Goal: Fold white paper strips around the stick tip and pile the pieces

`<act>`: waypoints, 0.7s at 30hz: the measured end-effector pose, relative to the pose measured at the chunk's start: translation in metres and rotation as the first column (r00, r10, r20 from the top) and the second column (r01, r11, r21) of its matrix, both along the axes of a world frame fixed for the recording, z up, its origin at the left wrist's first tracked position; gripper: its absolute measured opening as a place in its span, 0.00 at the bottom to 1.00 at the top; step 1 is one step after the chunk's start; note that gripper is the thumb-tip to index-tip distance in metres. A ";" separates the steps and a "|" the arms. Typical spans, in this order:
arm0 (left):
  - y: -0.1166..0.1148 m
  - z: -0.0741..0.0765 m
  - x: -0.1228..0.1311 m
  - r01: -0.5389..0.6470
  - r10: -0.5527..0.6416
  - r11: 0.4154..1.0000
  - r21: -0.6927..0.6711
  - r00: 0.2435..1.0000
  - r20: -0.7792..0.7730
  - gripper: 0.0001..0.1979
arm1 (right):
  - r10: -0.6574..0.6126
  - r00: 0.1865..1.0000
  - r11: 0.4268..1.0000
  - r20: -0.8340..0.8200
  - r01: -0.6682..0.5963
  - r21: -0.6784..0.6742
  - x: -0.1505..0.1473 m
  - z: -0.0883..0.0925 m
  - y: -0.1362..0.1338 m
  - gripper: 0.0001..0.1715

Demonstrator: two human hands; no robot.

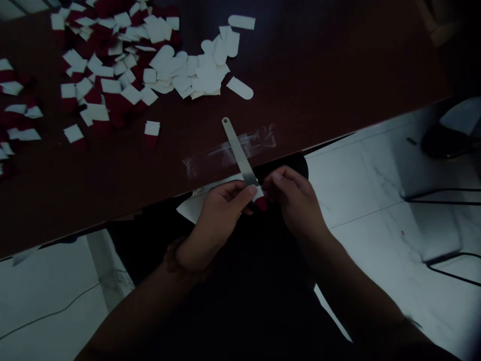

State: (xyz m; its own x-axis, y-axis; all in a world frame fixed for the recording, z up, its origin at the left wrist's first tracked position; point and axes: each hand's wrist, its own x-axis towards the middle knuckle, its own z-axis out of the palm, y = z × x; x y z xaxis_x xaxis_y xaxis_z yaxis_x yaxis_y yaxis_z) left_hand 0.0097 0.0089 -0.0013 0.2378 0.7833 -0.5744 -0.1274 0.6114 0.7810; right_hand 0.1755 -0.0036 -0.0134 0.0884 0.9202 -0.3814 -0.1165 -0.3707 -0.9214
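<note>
My left hand (223,208) is closed at the table's front edge, its thumb pressing on a small red piece with a white card end (260,201). Beside it, my right hand (296,198) has its thumb and fingers pinched together close to the piece; what they grip, if anything, is hidden. A flat metal strip (238,153) with a round hole at its far end lies slanted on the table, its near end reaching my left fingertips and the white card. Under the strip is a crumpled patch of clear tape or film (259,140).
At the back left of the dark table (338,75) lies a heap of red pieces with white card ends (108,85). Right of it is a pile of white round-ended cards (203,72). A single red-and-white piece (152,131) lies nearer me. Black metal legs (443,195) stand at the right.
</note>
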 end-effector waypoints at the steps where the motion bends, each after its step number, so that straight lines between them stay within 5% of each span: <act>1: 0.000 0.000 -0.002 0.011 -0.011 1.000 0.006 1.000 0.001 0.14 | 0.010 1.000 1.000 -0.001 -0.010 -0.002 0.002 0.001 -0.001 0.12; 6: -0.003 0.000 -0.012 -0.077 0.081 0.995 0.068 0.995 -0.058 0.15 | 0.176 0.980 0.983 0.096 -0.169 -0.078 0.010 0.015 -0.010 0.20; 9: -0.006 0.003 -0.011 -0.020 0.029 0.996 0.086 0.995 -0.098 0.16 | 0.239 0.969 0.967 0.069 -0.231 -0.107 0.008 0.024 -0.009 0.18; 21: -0.007 0.007 -0.009 0.010 -0.002 0.997 0.081 0.995 -0.095 0.13 | 0.267 0.963 0.961 0.043 -0.262 -0.085 0.004 0.025 -0.009 0.18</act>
